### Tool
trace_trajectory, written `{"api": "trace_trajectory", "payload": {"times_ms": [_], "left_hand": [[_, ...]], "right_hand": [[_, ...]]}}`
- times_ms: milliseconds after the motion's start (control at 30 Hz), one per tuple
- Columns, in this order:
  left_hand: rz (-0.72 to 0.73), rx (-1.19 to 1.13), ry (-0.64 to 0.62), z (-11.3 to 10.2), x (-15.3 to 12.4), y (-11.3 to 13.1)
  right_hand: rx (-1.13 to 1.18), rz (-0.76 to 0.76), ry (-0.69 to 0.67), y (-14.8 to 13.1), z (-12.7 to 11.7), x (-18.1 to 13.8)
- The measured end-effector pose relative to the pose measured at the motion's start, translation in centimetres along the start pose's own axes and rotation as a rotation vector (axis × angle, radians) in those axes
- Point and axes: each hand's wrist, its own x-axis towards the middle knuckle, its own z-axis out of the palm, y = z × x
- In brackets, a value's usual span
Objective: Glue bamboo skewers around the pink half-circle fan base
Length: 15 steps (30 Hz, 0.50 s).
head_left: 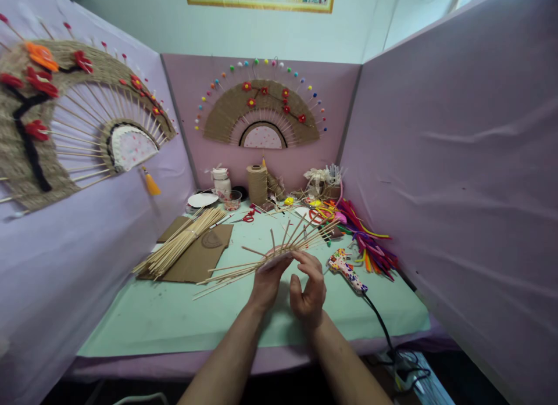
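Note:
My left hand (267,283) is closed on a half-made fan (279,249), a small pale half-disc with thin wooden sticks fanning out to the left and up to the right. My right hand (309,283) is beside it with fingers curled, its fingertips touching the fan's lower edge near the disc. Both hands hover above the mint-green tabletop (174,318) near its middle.
A bundle of bamboo sticks (181,242) lies on brown cardboard (198,260) at the left. A patterned glue gun (346,269) with a black cord lies to the right, beside coloured pipe cleaners (370,242). Twine spool (257,184), jar, red scissors (248,217) stand at the back. Purple partitions hold finished fans.

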Motion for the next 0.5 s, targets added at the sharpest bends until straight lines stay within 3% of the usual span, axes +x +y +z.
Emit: {"api": "trace_trajectory", "payload": {"times_ms": [167,500], "left_hand": [[0.052,0.058,-0.014,0.31,-0.27,0.9],[0.082,0.047,-0.031,-0.18,0.23,-0.09]], "right_hand": [[0.013,-0.008,0.017,0.15,-0.02,-0.09],[0.017,0.054,0.013,0.31,0.14,-0.22]]}}
